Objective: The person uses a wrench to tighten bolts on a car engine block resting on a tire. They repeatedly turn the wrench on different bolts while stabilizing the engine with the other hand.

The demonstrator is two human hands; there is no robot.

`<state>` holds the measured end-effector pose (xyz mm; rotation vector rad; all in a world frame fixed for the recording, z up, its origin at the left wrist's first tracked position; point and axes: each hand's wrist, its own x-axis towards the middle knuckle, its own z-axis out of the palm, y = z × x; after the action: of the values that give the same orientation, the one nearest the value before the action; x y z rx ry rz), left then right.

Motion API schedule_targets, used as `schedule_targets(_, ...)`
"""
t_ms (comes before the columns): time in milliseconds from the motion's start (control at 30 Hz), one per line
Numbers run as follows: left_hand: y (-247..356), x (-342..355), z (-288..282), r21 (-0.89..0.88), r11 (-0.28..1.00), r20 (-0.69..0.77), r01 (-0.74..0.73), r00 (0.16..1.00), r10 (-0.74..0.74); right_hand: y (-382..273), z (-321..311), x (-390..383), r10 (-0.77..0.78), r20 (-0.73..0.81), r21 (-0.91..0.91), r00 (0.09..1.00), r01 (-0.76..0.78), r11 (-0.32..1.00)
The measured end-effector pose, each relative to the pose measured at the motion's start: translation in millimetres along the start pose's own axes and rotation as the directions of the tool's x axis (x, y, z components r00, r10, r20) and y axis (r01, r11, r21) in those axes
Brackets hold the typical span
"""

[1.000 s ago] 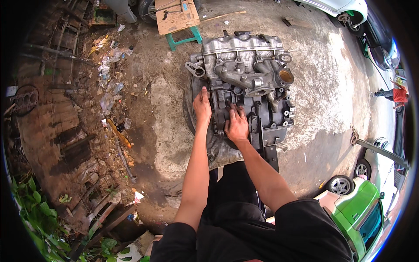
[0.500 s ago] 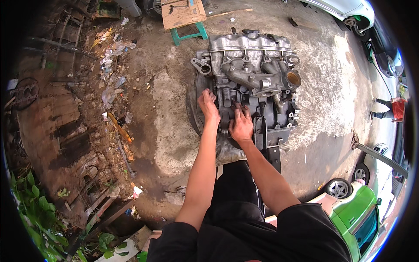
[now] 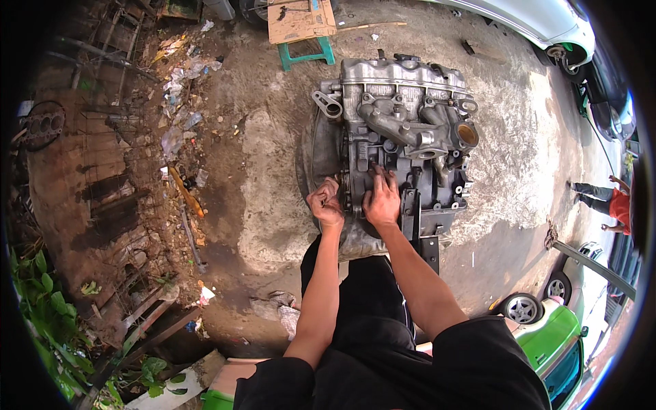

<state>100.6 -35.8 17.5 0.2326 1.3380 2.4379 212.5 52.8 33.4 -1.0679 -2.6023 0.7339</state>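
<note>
A grimy grey engine (image 3: 403, 85) lies in front of me on a black tyre (image 3: 311, 150), with a cast intake manifold (image 3: 389, 121) on its upper face. My left hand (image 3: 325, 203) is at the engine's near left edge, its fingers curled inward and pressed together. Whatever they may hold is hidden. Flat against the dark engine block, my right hand (image 3: 383, 199) has its fingers stretched out and slightly spread, just left of a black metal bracket (image 3: 411, 208). Both hands look blackened with grease.
Beyond the engine stands a green stool (image 3: 306, 53) topped with cardboard (image 3: 301, 22). Litter (image 3: 179, 137) runs along the left, near plants (image 3: 51, 321). A white car (image 3: 540, 27), a green car (image 3: 550, 335), a metal post (image 3: 594, 268) and a person in red (image 3: 619, 205) are at the right.
My left hand has drawn back toward me along the engine's left edge, its fingers curling tighter. The right hand stays on the block. The whole view has shifted slightly.
</note>
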Motion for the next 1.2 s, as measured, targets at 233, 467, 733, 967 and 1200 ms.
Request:
schedule_targets(233, 22, -4, -19, -0.252, 0.950, -0.271, 0.183, 0.929, -0.250, -3, 0, 1, -0.008, -0.023, -0.005, 1.000, 0.008, 1.000)
schedule_targets(467, 12, 51, 1, -0.232, 0.928, -0.158, 0.291, 0.930, -0.331, -5, -3, 2, -0.010, -0.013, 0.000, 1.000, 0.010, 1.000)
schedule_targets(733, 1, 84, 24, -0.120, 0.881, -0.124, 0.457, 0.874, -0.470, -4, -1, 2, -0.015, 0.010, -0.030, 1.000, 0.015, 0.999)
schedule_targets(967, -7, 99, 38, -0.014, 0.810, -0.115, 0.586, 0.804, -0.584, -4, -1, 2, 0.000, 0.024, -0.046, 1.000, 0.001, 0.999)
schedule_targets(1200, -15, 105, 52, -0.150, 0.769, -0.074, 0.622, 0.768, -0.636, -1, 4, 1, 0.004, -0.001, -0.032, 1.000, -0.004, 0.999)
